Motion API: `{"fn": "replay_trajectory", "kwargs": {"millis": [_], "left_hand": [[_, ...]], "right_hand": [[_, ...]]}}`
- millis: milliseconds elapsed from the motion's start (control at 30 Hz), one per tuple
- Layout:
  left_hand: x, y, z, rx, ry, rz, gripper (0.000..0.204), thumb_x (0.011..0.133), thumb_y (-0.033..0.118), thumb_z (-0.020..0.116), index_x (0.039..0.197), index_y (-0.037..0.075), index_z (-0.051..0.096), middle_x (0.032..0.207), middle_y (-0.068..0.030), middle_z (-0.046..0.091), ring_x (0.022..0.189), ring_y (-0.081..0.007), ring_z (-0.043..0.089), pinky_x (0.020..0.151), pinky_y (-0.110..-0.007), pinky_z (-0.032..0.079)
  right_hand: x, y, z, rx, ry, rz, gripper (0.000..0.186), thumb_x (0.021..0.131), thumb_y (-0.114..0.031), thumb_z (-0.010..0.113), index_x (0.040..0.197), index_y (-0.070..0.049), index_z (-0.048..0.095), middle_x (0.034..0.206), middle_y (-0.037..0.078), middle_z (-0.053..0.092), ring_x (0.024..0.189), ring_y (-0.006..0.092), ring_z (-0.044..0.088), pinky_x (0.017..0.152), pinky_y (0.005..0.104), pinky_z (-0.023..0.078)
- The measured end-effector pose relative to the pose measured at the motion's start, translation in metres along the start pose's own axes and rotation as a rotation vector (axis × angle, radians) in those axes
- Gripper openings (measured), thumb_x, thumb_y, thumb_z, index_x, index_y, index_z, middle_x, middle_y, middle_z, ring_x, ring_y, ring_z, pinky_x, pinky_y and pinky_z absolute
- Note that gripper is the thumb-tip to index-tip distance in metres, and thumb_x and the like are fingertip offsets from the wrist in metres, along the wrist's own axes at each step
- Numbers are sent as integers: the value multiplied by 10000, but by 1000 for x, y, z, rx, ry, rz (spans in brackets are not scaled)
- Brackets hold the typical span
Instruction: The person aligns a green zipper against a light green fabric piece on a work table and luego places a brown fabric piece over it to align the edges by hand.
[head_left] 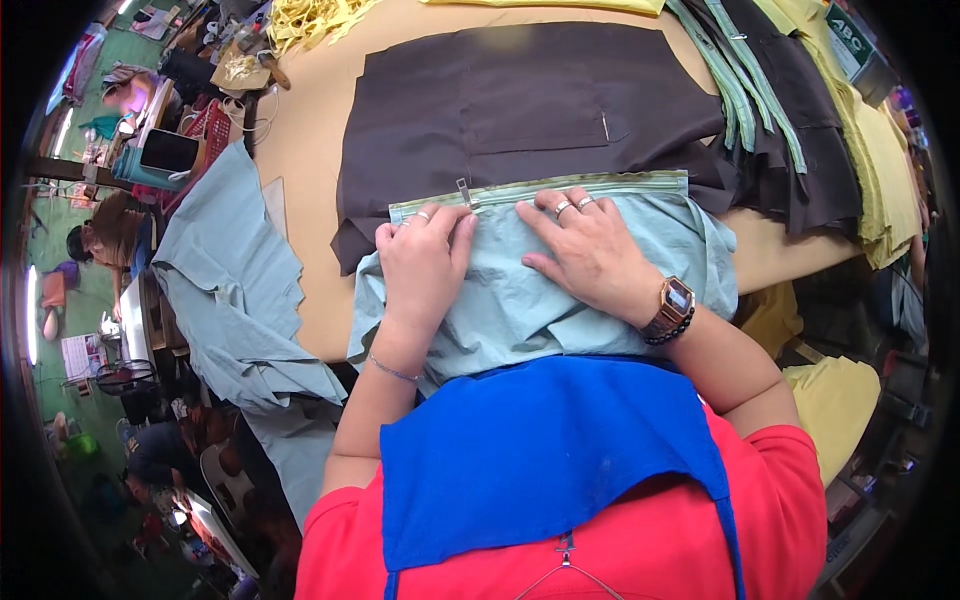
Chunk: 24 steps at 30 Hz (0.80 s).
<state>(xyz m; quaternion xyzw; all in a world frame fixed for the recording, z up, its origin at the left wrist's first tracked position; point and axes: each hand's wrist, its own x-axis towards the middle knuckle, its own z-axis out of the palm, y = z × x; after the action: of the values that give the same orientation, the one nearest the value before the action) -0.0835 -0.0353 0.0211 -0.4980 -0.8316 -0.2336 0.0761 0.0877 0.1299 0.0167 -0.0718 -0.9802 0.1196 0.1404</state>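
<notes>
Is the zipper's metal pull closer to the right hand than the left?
No: the metal pull sits beside the left hand, while the right hand lies farther along the green-striped zipper.

Green floor, tan tabletop, bright tube lights

At the fingertips of left hand and right hand, matt woven zipper tape; beside the left one, a shiny metal zipper pull. Nearer than the grip, thin pale-blue cloth, matt and crumpled. Beyond it, smoother dark-brown cloth, dull, over a smooth matt tabletop. On both hands, polished metal rings.
</notes>
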Motion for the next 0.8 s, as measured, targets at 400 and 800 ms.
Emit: {"fn": "replay_trajectory", "kwargs": {"millis": [400,800], "left_hand": [[18,-16,-7,-239,-173,-236,217,910,204,809,1004,9,821,934,-131,772,853,-269,751,799,-357,558],[19,-17,-3,-207,-158,-243,273,910,276,798,984,15,821,940,-160,789,866,-308,766,792,-382,570]], "right_hand": [[3,0,-1,2,-23,9,562,950,-403,741,1426,-126,626,1350,82,636,1239,266,595,901,432,476],[5,-3,0,-25,-50,6,572,975,-446,703,1458,-150,622,1383,116,629,1282,298,584,886,446,479]]}}
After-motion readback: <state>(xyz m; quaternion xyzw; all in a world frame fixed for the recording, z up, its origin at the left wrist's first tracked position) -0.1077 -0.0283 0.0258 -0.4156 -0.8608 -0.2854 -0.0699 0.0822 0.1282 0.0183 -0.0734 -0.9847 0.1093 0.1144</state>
